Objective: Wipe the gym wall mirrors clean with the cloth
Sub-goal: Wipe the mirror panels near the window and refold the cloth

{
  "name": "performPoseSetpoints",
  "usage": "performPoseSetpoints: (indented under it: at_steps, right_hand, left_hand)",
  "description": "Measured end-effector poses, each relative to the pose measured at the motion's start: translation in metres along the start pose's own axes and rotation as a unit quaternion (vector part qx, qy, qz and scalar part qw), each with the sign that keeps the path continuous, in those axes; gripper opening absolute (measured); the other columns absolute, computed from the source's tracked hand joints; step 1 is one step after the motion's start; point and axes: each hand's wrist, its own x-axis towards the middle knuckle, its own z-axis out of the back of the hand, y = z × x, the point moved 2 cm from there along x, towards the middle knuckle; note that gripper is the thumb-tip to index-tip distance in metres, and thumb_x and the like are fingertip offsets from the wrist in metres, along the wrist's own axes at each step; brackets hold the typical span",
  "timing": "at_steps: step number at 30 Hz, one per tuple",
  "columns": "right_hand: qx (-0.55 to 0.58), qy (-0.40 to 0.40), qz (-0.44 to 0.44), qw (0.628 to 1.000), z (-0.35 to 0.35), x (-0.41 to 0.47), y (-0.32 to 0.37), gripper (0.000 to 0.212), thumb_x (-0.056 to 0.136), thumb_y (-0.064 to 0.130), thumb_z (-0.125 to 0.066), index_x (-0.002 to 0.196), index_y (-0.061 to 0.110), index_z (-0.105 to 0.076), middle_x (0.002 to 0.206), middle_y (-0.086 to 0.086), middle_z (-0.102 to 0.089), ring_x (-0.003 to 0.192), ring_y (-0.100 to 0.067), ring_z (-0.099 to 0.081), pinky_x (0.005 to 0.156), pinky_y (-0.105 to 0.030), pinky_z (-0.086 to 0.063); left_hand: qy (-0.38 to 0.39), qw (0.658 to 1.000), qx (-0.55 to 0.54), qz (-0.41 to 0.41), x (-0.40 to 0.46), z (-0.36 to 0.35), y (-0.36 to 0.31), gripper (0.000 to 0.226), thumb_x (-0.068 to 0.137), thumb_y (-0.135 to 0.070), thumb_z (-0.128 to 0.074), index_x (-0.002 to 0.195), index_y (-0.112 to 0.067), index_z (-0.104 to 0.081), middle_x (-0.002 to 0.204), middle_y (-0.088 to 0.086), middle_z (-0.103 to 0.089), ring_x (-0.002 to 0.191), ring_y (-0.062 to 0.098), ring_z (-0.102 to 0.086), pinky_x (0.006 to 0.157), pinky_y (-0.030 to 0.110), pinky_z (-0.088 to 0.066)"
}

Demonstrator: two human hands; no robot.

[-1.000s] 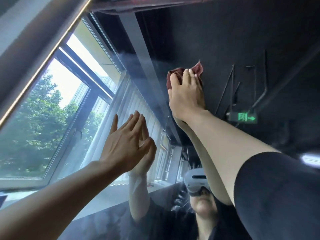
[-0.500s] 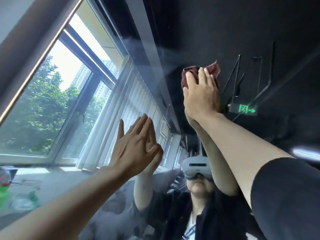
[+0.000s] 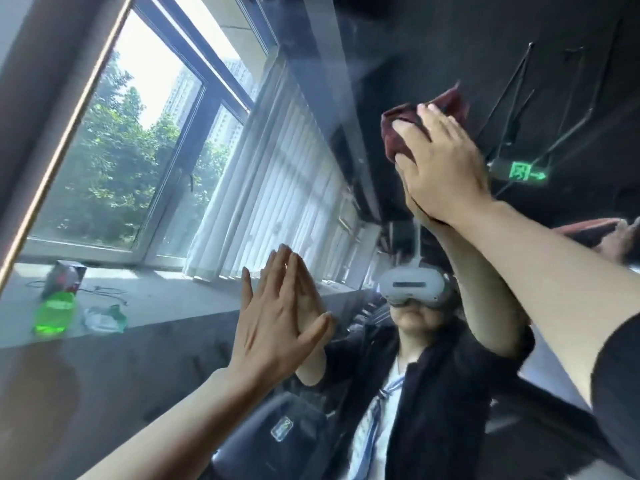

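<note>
Dark red cloth (image 3: pixel 398 133) high on the mirror (image 3: pixel 346 140), pressed flat under straight right-hand (image 3: pixel 440 161) fingers. Left hand (image 3: pixel 273 320) lower left, fingers straight, flat on glass. Reflected: green exit sign (image 3: pixel 523 172), characters unreadable; green bottle (image 3: pixel 53 313) on sill, unseen a second ago.

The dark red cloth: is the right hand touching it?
Touching. The head view shows the right hand pressing flat on the dark red cloth against the wall mirror.

Two hands, the left hand (image 3: pixel 273 327) and right hand (image 3: pixel 440 161), meet one mirror (image 3: pixel 415 46). One dark red cloth (image 3: pixel 398 133), one green bottle (image 3: pixel 53 315), one lit exit sign (image 3: pixel 519 171) show.
</note>
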Motion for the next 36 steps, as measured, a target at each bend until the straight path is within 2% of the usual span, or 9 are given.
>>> performPoseSetpoints:
  at_steps: [3,8,11,18,22,26,30,32,36]
  right_hand:
    - [-0.003,0.008,-0.037,0.999,-0.006,-0.015,0.025,0.040,0.097,0.018,-0.057,0.136,0.008,-0.055,0.151,-0.029,-0.041,0.143,-0.044,-0.036,0.120,-0.051,-0.025]
    - [0.104,0.128,0.163,0.973,-0.011,-0.133,0.122,0.044,0.089,0.021,-0.054,0.130,0.011,-0.065,0.140,-0.026,-0.055,0.121,-0.041,-0.058,0.105,-0.048,-0.045]
    - [0.098,0.178,0.251,0.947,0.002,-0.140,0.111,0.047,0.085,0.022,-0.073,0.130,0.012,-0.064,0.139,-0.024,-0.057,0.115,-0.040,-0.062,0.100,-0.046,-0.048]
    - [-0.002,0.025,-0.052,0.998,0.014,-0.109,0.058,0.046,0.097,0.015,-0.056,0.142,0.008,-0.049,0.151,-0.028,-0.041,0.142,-0.043,-0.037,0.118,-0.051,-0.029]
    - [0.089,0.141,0.134,0.977,0.002,-0.247,0.168,0.053,0.088,0.011,-0.058,0.141,0.011,-0.055,0.145,-0.025,-0.050,0.132,-0.041,-0.050,0.115,-0.049,-0.033]
    - [0.121,0.283,0.259,0.915,0.024,-0.315,0.185,0.055,0.085,0.013,-0.046,0.138,0.017,-0.058,0.138,-0.013,-0.058,0.121,-0.030,-0.058,0.112,-0.038,-0.031]
    - [0.035,0.121,0.032,0.992,0.027,-0.233,0.113,0.051,0.093,0.007,-0.059,0.144,0.010,-0.052,0.151,-0.026,-0.043,0.134,-0.042,-0.049,0.118,-0.049,-0.031]
    - [0.003,0.061,-0.106,0.992,0.034,-0.207,0.084,0.048,0.099,0.013,-0.057,0.146,0.009,-0.048,0.154,-0.027,-0.038,0.143,-0.042,-0.037,0.121,-0.051,-0.025]
    - [0.007,0.078,-0.049,0.996,0.022,-0.268,0.142,0.047,0.102,0.013,-0.052,0.148,0.011,-0.047,0.156,-0.025,-0.036,0.147,-0.039,-0.032,0.123,-0.048,-0.021]
  left_hand:
    - [0.004,1.000,-0.005,0.007,-0.001,-0.002,-0.004,0.103,0.077,-0.075,-0.017,0.159,-0.015,0.004,0.166,0.000,0.009,0.153,0.012,0.011,0.121,0.041,0.018]
    - [0.013,0.997,-0.064,0.030,-0.027,-0.005,-0.003,0.110,0.073,-0.076,-0.025,0.159,-0.011,-0.005,0.167,0.002,0.000,0.151,0.007,0.004,0.120,0.035,0.016]
    - [0.036,0.998,-0.055,0.017,-0.059,-0.009,0.001,0.108,0.078,-0.077,-0.029,0.159,-0.010,-0.006,0.166,0.002,0.001,0.150,0.008,0.000,0.120,0.037,0.015]
    - [0.040,0.998,-0.045,0.006,-0.091,-0.024,0.004,0.097,0.085,-0.062,-0.048,0.159,-0.010,-0.014,0.166,0.003,-0.006,0.153,0.015,-0.008,0.123,0.046,0.007]
    - [0.079,0.994,-0.068,0.034,-0.118,-0.030,0.006,0.095,0.078,-0.026,-0.066,0.158,-0.007,-0.018,0.166,0.006,-0.011,0.152,0.020,-0.015,0.122,0.057,-0.005]
    - [0.145,0.987,-0.055,0.038,-0.163,-0.032,0.022,0.100,0.067,-0.005,-0.053,0.159,-0.008,-0.015,0.167,0.002,-0.006,0.152,0.024,-0.016,0.118,0.064,-0.013]
    - [0.166,0.984,-0.039,0.051,-0.169,-0.031,0.021,0.112,0.071,-0.002,-0.075,0.160,-0.013,-0.008,0.167,-0.003,0.004,0.154,0.021,-0.007,0.121,0.052,0.001]
    - [0.169,0.983,-0.047,0.059,-0.170,-0.032,0.014,0.112,0.076,-0.006,-0.076,0.160,-0.015,-0.003,0.166,-0.005,0.009,0.154,0.018,0.000,0.120,0.047,0.005]
    - [0.180,0.979,-0.060,0.073,-0.189,-0.040,0.007,0.110,0.077,-0.003,-0.072,0.159,-0.016,-0.001,0.166,-0.004,0.011,0.152,0.012,0.011,0.119,0.045,0.006]
